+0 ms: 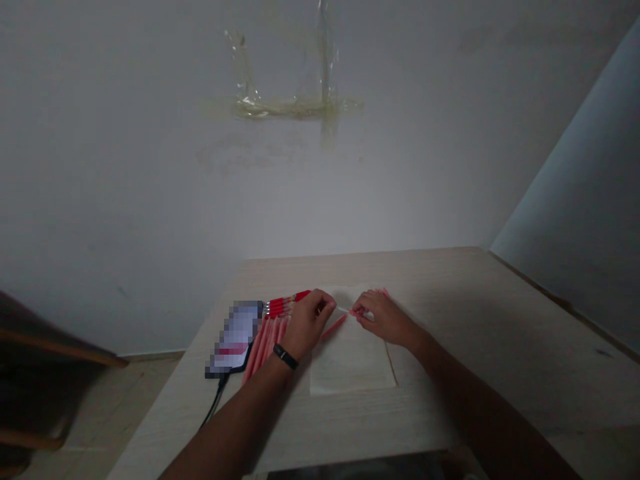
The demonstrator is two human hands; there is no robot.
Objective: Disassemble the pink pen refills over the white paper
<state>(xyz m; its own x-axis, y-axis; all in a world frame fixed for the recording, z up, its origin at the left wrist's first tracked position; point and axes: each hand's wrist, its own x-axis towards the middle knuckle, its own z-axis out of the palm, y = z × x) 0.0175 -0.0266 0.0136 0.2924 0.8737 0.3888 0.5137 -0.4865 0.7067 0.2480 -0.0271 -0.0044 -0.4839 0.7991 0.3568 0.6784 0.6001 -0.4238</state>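
The head view shows a person's two bare hands meeting above a pale sheet [350,375] on a light wooden table [450,407]. The left hand [306,325], a black wristband [285,356] below it, has thumb and fingertips drawn together at the left end of a slender piece [343,309] — whitish along the stretch that shows. The right hand [383,319] pinches the piece's other end, where pink shows at the fingertips; the remaining fingers curl in. The piece spans the gap between the hands, over the sheet. Just below it lies a pink strip [334,327], slanting toward the left hand.

Left of that hand lie a group of red-ended pens [283,305] and a row of pink rods [263,347], with a phone [235,340] just beside them — its screen blurred out — and a black cable [215,403] at its lower end.
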